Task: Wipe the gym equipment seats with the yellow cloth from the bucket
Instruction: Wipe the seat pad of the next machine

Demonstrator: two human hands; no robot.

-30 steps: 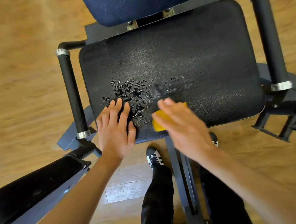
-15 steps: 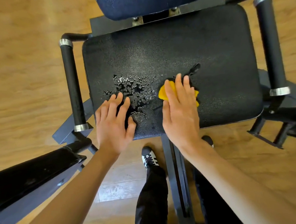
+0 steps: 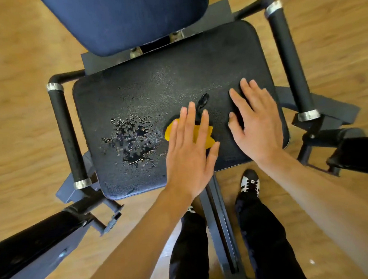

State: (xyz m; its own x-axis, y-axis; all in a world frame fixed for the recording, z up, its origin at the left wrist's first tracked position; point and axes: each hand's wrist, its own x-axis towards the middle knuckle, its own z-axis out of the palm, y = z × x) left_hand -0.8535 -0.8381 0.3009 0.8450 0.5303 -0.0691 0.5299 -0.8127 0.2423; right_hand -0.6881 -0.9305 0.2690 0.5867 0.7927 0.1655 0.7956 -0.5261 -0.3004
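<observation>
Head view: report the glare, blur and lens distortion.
Head view: light glints off the wet patch on the black seat. Head view: the wood floor smears soft toward the edges. Head view: wide-angle bend tilts the padded handle outward. Head view: the yellow cloth looks fairly sharp.

Wood floor [image 3: 14,52] all round. Blue backrest [image 3: 125,20] at top. Black-and-white shoe [image 3: 250,181] beside metal post [image 3: 217,223].

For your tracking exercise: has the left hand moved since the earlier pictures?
Yes. The left hand moved rightward past the worn patch onto the yellow cloth.
</observation>
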